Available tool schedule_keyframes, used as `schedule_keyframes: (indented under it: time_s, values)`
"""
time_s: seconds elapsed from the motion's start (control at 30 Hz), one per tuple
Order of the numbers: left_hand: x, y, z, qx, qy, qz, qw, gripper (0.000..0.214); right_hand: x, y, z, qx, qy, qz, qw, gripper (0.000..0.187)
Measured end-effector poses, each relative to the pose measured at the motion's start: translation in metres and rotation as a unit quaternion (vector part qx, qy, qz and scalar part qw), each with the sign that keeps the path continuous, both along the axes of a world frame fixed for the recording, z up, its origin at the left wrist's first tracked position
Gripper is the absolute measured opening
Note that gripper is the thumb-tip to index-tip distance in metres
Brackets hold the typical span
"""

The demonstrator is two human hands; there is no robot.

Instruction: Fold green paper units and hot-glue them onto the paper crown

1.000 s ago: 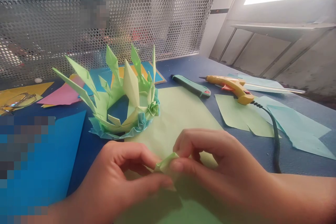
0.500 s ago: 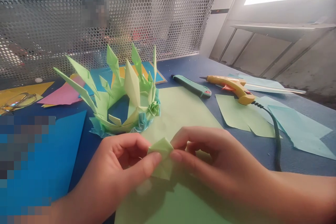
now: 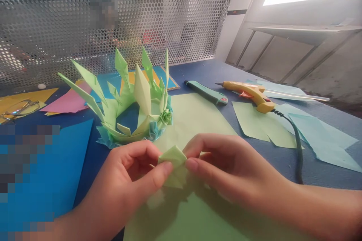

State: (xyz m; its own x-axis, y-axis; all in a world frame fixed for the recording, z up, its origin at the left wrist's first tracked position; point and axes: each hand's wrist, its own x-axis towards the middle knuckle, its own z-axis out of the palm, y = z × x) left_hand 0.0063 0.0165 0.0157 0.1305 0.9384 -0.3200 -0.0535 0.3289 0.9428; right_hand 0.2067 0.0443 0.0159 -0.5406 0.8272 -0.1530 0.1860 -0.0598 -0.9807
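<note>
A small folded piece of light green paper (image 3: 175, 169) is held between both hands, its top coming to a point. My left hand (image 3: 130, 177) pinches its left edge between thumb and fingers. On the other side, my right hand (image 3: 226, 165) grips the right corner with thumb and forefinger. Beneath them lies a large light green sheet (image 3: 195, 116). Just beyond my left hand stands a green paper crown (image 3: 141, 90) with tall pointed spikes, blue-green paper pieces round its base and a green paper rose (image 3: 165, 116) on its right side.
A teal utility knife (image 3: 206, 92) and a yellow glue gun (image 3: 254, 94) with a dark cord (image 3: 298, 147) lie at the back right. Green and pale blue paper scraps (image 3: 325, 135) are on the right. Blue card (image 3: 76, 150), pink paper (image 3: 68, 99) and eyeglasses (image 3: 21, 109) lie left. Perforated metal (image 3: 169, 19) borders the back.
Both hands have shifted very slightly upward with the folded paper. My right thumb has moved a little to the right along its edge. Everything else on the table stays put.
</note>
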Motion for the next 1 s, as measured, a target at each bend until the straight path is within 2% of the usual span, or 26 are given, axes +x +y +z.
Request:
schedule_keyframes:
  time_s: [0.17, 0.3, 0.4, 0.67, 0.8, 0.9, 1.0]
  values:
    - [0.0002, -0.0017, 0.0003, -0.009, -0.009, -0.028, 1.000, 0.018, -0.0009, -0.0001, -0.0032, 0.001, -0.005, 0.006, 1.000, 0.028]
    - [-0.0007, -0.0014, -0.0011, -0.003, 0.021, -0.053, 0.998, 0.015, -0.0003, -0.0004, -0.0067, 0.060, -0.017, 0.005, 0.998, 0.017]
    - [-0.0009, -0.0010, -0.0012, 0.007, 0.046, -0.057, 0.997, 0.015, 0.0003, -0.0003, -0.0057, 0.102, -0.025, -0.006, 0.994, 0.016]
    - [0.0013, 0.0002, 0.0001, 0.042, 0.054, -0.020, 0.997, 0.016, -0.0004, 0.0031, -0.0003, 0.091, -0.010, 0.007, 0.996, 0.015]
    - [0.0007, 0.0014, -0.0012, 0.054, 0.052, -0.059, 0.995, 0.012, -0.0001, 0.0025, 0.0002, 0.112, -0.011, -0.004, 0.994, 0.017]
    - [-0.0009, 0.0017, -0.0026, 0.079, 0.048, -0.091, 0.991, 0.009, 0.0007, 0.0024, -0.0003, 0.155, -0.006, -0.008, 0.988, 0.017]
    - [-0.0030, 0.0005, -0.0034, 0.072, 0.053, -0.082, 0.993, 0.012, 0.0003, 0.0012, -0.0028, 0.196, -0.009, -0.016, 0.980, 0.014]
